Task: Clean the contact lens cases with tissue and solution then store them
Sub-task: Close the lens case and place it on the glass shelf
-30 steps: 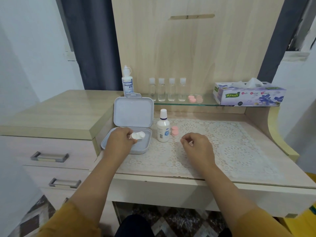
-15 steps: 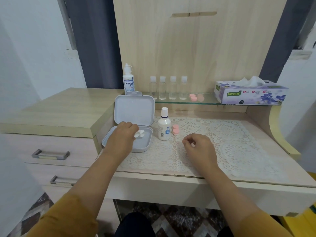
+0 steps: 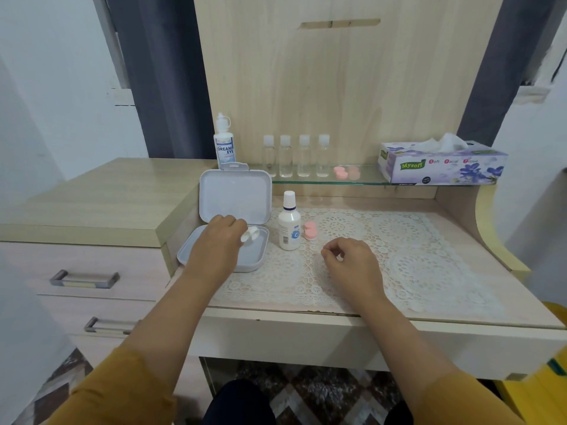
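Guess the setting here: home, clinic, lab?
Most likely a home, a bedroom vanity or dresser: a wooden desk with drawers, a lace mat on the top, a glass shelf holding a tissue box, and curtains behind.

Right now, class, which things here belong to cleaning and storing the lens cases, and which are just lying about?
Belongs: white lens case, grey storage box, solution bottle, pink lens case, tissue box.

Lying about: four clear bottles, lace mat, drawer handles.
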`<state>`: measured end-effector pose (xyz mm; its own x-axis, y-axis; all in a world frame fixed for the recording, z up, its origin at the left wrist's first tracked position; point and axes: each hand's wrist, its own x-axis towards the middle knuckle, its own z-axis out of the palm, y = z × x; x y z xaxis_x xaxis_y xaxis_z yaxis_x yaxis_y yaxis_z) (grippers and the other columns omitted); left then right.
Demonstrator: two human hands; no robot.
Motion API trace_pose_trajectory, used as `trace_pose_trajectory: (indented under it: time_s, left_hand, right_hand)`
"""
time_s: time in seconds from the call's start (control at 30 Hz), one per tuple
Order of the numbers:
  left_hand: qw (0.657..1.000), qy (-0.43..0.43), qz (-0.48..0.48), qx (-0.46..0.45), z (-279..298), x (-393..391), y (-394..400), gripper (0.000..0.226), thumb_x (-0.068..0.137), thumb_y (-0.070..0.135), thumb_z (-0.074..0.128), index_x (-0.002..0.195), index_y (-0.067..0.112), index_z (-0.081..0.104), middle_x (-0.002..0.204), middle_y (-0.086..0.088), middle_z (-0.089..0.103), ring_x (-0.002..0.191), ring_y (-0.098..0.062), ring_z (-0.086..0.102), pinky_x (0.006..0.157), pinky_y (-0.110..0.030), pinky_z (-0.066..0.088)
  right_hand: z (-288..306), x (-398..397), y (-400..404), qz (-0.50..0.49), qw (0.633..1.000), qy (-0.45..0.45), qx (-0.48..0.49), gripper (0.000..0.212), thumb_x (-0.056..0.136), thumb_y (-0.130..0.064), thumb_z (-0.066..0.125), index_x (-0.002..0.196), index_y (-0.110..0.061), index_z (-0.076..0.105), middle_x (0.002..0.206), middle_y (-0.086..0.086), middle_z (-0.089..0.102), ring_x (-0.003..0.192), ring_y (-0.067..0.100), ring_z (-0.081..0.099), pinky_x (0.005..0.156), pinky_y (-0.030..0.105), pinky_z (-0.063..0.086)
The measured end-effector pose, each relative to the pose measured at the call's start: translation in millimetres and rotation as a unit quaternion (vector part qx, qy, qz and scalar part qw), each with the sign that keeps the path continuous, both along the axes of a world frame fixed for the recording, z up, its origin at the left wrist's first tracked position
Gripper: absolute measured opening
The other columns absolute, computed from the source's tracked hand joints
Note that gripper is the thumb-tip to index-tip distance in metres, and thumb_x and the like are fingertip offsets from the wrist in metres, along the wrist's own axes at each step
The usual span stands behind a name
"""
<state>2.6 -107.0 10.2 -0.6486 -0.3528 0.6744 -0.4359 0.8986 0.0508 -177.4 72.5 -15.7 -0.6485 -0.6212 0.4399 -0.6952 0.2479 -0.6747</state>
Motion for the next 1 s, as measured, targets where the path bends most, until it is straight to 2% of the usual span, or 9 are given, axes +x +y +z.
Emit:
trace_pose_trajectory:
  time_s: [0.2, 0.5, 0.6, 0.7, 0.8, 0.93, 1.0]
  left_hand:
    - [1.0, 0.022, 0.005, 0.004, -1.1, 1.1, 1.2, 0.023, 0.067, -0.014, 0.072, 0.074, 0.003, 0.058, 0.067, -0.01, 0.053, 0.062, -0.023, 0.04, 0.046, -0.041, 0.038]
    - [1.0, 0.017, 0.02, -0.009, -2.8, 3.3, -0.1, 0.028, 0.064, -0.015, 0.072, 0.072, 0.005, 0.055, 0.066, -0.007, 0.05, 0.062, -0.021, 0.036, 0.046, -0.037, 0.031]
    - [1.0, 0.014, 0.028, 0.003, -3.3, 4.0, 0.2, 0.028, 0.064, -0.016, 0.072, 0.072, 0.005, 0.055, 0.066, -0.007, 0.051, 0.061, -0.022, 0.038, 0.046, -0.039, 0.035]
    - [0.997, 0.023, 0.049, 0.061, -2.3, 3.4, 3.5, 0.018, 0.07, -0.006, 0.076, 0.075, 0.0, 0.06, 0.069, -0.011, 0.056, 0.067, -0.028, 0.046, 0.053, -0.044, 0.041]
    - [0.984, 0.054, 0.085, 0.147, -1.3, 2.1, 6.4, 0.014, 0.081, 0.01, 0.072, 0.083, 0.0, 0.062, 0.078, -0.011, 0.058, 0.078, -0.027, 0.048, 0.065, -0.038, 0.038]
    - [0.959, 0.118, 0.109, 0.231, -0.8, 3.6, 11.1, 0.015, 0.084, 0.02, 0.07, 0.087, 0.007, 0.064, 0.082, -0.004, 0.057, 0.08, -0.021, 0.051, 0.064, -0.03, 0.033]
    - [0.943, 0.16, 0.11, 0.271, -0.5, 4.1, 13.1, 0.015, 0.085, 0.024, 0.068, 0.089, 0.01, 0.064, 0.085, -0.004, 0.06, 0.08, -0.019, 0.056, 0.064, -0.029, 0.035]
  right_hand:
    - [-1.0, -1.1, 0.0, 0.004, 1.0, -0.013, 0.003, 0.012, 0.09, -0.023, 0.058, 0.081, -0.028, 0.065, 0.082, -0.017, 0.063, 0.09, 0.006, 0.052, 0.077, 0.023, 0.04]
    - [-0.8, -1.1, -0.9, 0.0, 1.0, -0.022, -0.002, 0.013, 0.088, -0.023, 0.059, 0.079, -0.028, 0.066, 0.081, -0.016, 0.063, 0.09, 0.008, 0.054, 0.079, 0.026, 0.044]
    - [-0.8, -1.4, -1.0, -0.002, 1.0, -0.019, -0.001, 0.013, 0.088, -0.023, 0.058, 0.08, -0.027, 0.067, 0.081, -0.016, 0.064, 0.089, 0.007, 0.054, 0.078, 0.027, 0.045]
    - [-0.5, -0.8, -0.5, -0.003, 1.0, -0.023, -0.004, 0.013, 0.089, -0.023, 0.058, 0.081, -0.026, 0.068, 0.081, -0.016, 0.063, 0.09, 0.007, 0.054, 0.078, 0.027, 0.045]
    - [-0.3, -0.5, -0.4, -0.006, 1.0, -0.028, -0.008, 0.014, 0.089, -0.023, 0.058, 0.08, -0.026, 0.068, 0.08, -0.016, 0.063, 0.09, 0.007, 0.055, 0.077, 0.027, 0.046]
    - [2.8, 0.3, 1.3, -0.01, 0.997, -0.069, -0.023, 0.015, 0.09, -0.023, 0.058, 0.079, -0.025, 0.068, 0.08, -0.016, 0.063, 0.087, 0.006, 0.055, 0.073, 0.023, 0.045]
    - [5.7, 0.5, 3.0, -0.015, 0.993, -0.106, -0.041, 0.013, 0.09, -0.023, 0.059, 0.08, -0.025, 0.068, 0.081, -0.013, 0.063, 0.084, 0.006, 0.057, 0.071, 0.023, 0.046]
